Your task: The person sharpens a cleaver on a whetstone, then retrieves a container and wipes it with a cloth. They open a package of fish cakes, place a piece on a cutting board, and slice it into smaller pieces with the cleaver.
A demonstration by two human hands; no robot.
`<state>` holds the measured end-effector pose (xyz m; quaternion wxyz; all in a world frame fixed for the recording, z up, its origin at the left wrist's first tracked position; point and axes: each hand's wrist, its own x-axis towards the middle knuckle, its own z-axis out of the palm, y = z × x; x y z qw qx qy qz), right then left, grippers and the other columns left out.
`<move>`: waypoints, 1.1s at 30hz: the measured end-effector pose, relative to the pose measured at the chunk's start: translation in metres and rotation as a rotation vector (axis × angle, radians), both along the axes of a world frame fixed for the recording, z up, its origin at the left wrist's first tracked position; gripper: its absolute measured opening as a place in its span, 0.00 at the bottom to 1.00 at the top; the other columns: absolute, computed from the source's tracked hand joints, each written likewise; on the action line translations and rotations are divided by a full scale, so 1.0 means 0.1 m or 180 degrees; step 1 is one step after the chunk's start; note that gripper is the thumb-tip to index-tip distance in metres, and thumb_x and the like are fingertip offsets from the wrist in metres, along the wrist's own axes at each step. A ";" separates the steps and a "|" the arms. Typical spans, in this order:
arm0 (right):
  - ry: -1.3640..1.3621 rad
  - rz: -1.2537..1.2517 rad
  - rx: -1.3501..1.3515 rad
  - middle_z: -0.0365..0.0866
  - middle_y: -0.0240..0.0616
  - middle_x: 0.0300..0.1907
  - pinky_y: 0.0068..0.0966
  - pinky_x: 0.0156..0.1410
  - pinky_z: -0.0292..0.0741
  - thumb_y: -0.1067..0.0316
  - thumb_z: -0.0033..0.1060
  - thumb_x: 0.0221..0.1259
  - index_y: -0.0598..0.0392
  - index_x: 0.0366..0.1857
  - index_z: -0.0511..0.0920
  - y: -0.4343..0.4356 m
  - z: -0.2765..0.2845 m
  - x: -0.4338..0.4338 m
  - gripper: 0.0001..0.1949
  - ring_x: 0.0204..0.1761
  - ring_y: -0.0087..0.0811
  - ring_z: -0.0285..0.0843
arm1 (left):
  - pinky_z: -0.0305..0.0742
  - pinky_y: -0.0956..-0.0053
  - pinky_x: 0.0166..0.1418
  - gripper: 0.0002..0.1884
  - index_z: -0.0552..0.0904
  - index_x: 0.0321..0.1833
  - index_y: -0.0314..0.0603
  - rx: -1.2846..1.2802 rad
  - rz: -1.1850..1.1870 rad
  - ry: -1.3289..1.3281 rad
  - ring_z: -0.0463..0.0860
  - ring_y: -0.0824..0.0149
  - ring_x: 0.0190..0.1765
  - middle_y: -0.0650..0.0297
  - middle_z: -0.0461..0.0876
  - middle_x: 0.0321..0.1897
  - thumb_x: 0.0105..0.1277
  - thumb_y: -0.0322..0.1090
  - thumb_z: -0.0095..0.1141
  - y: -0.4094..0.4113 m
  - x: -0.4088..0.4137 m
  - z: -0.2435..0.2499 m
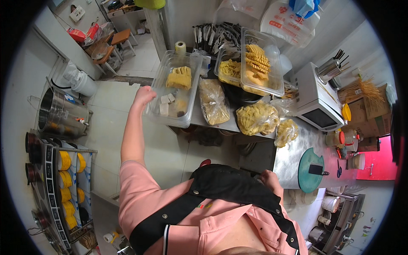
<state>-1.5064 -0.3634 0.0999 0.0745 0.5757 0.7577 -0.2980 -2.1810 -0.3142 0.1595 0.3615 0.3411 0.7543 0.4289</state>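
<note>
My left hand (145,96) is closed on the left rim of a clear plastic tub (192,103), which appears stacked on similar ones and juts over the counter's left edge. Yellow folded pieces (179,80) and white blocks (164,105) lie inside. My right hand (271,181) is low beside the black apron (229,185), by the counter edge; its fingers are partly hidden, and whether they hold something is unclear. Right of the tub lie knotted clear bags of yellowish food (214,103), (257,118). Behind them, another clear tub (279,76) holds wavy-cut yellow slices (257,59).
A white microwave (318,98) bears a metal cup of sticks (328,70). On the steel counter (285,162) are a round green board (306,169) with a cleaver (316,169), scissors (339,169) and jars. A steel pot (65,111) and a rack with yellow items (65,180) are left.
</note>
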 end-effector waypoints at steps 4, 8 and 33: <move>0.0036 -0.0043 0.0033 0.81 0.52 0.35 0.41 0.47 0.76 0.60 0.60 0.52 0.57 0.31 0.80 -0.01 0.05 -0.07 0.11 0.41 0.52 0.79 | 0.65 0.79 0.31 0.07 0.72 0.18 0.43 0.0235 -0.0019 -0.0308 0.73 0.76 0.27 0.67 0.77 0.22 0.47 0.25 0.57 0.00 0.01 0.14; 0.0046 -0.0124 -0.0041 0.82 0.50 0.34 0.40 0.46 0.76 0.61 0.60 0.52 0.57 0.32 0.80 -0.08 0.11 -0.09 0.11 0.41 0.51 0.80 | 0.70 0.82 0.37 0.08 0.71 0.18 0.42 0.0754 -0.0043 -0.0741 0.80 0.73 0.40 0.60 0.83 0.38 0.47 0.23 0.56 -0.03 -0.05 0.30; 0.1148 0.0123 0.0327 0.79 0.48 0.36 0.40 0.47 0.74 0.66 0.60 0.54 0.58 0.34 0.78 -0.14 0.18 0.01 0.08 0.42 0.50 0.77 | 0.81 0.67 0.57 0.04 0.69 0.25 0.32 0.1739 -0.0633 -0.2794 0.76 0.48 0.59 0.38 0.67 0.62 0.58 0.18 0.45 -0.78 0.65 1.66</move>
